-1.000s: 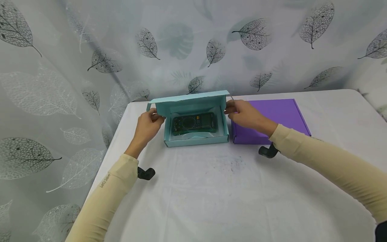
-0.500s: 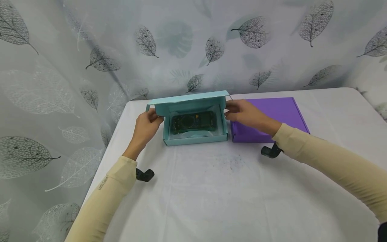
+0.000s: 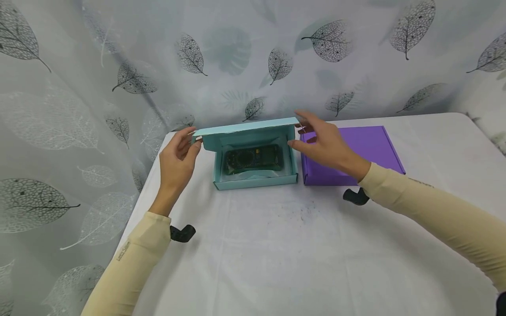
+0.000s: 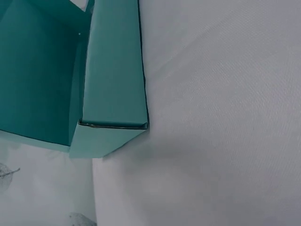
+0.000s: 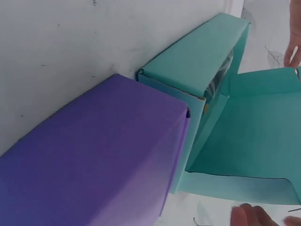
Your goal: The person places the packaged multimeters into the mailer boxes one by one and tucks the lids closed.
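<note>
A teal cardboard box [image 3: 256, 180] stands in the middle of the table with its lid [image 3: 247, 127] raised and tilted forward. Inside lies a dark multimeter [image 3: 253, 159] in clear plastic wrap. My left hand [image 3: 175, 160] is at the lid's left end, thumb and fingers spread to either side of its side flap. At the lid's right end is my right hand [image 3: 324, 142], its thumb stretched in front and its fingers apart near the right flap [image 5: 235, 186]. The left wrist view shows the box's front corner [image 4: 115, 70] but no hand.
A purple box [image 3: 367, 145], lid down, sits close against the teal box's right side, under my right forearm. White cloth [image 3: 257, 254] covers the table. Behind it hangs a leaf-patterned curtain [image 3: 237, 52].
My left hand has moved left and up from the box's side, its thumb and fingers spreading. My right hand's fingers have risen and opened at the lid's right end. Lid and multimeter stay put.
</note>
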Tool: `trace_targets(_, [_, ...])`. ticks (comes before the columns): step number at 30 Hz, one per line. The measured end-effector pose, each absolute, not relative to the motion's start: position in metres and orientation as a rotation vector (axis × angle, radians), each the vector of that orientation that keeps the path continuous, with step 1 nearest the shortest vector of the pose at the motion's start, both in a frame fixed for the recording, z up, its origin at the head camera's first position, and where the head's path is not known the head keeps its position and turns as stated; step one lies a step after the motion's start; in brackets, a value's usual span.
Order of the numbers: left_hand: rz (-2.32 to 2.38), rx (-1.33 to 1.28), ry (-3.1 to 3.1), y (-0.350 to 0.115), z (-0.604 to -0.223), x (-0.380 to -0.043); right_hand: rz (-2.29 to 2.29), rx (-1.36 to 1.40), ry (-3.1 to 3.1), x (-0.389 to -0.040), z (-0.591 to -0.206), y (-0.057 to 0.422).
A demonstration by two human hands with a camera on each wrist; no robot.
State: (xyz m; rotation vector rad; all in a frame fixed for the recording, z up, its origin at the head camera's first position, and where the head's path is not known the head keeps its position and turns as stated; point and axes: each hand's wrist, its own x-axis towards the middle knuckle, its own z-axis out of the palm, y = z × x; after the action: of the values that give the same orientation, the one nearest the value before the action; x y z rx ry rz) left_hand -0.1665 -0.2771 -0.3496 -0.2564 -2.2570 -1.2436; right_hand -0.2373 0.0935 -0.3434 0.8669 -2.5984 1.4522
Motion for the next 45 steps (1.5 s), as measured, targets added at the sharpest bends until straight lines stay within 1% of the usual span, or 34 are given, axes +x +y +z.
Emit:
trace_targets(7, [-1.239,-0.345,-2.164,-0.272,-0.345,-0.163,1.384,0.873,-2.407,-0.236,-0.343,0.094])
trace_targets(15, [-1.266,-0.362,-2.116,-0.258,-0.328,-0.152,1.379,0.919,-2.316,-0.236,-0.341,0.093])
trace_targets(21, [-1.291,-0.377,-2.116,-0.272,-0.342,-0.163,1.407,0.926,-2.297,-0.234,-0.342,0.094])
trace_targets(27, [-1.316,-0.409,-2.104,-0.278,-0.348,-0.166,1.416,0.943,-2.295,-0.235,-0.343,0.094])
trace_targets(45, [-1.292,-0.354,-2.107,-0.276,-0.350,-0.166,1.456,0.948,-2.300,-0.234,-0.344,0.096])
